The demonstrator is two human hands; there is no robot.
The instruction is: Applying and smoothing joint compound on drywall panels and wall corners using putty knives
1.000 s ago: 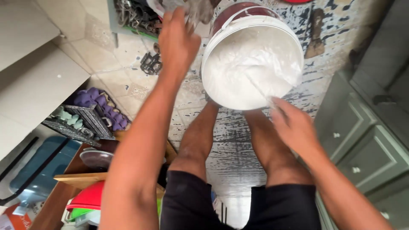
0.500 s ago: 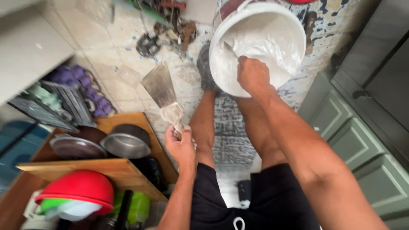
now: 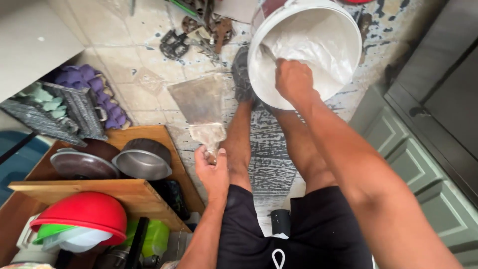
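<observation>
Tiled floor, stained with dark and white marks, fills the background under the person's bare legs. Nearest, the left hand is closed around the handle of a wide putty knife, and the blade rises above this grip, flat and a little tilted. To the left of the grip stand a wooden shelf with metal pans and a red bowl. Farther, up and right of this grip, the right hand is inside a white bucket, its fingers shut on a thin tool whose tip lies in the white paste.

The blade looks stiff but thin, so I judge it light and a little springy; the handle is the proper place to hold, because the edges may be sharp and smeared. The bucket, partly full of paste, is probably heavy, and its rim slippery.

What the right hand holds is hard to make out, because the fist covers most of it. The bucket is cut off at the top edge, and the metal items beyond the blade are too cluttered to name.
</observation>
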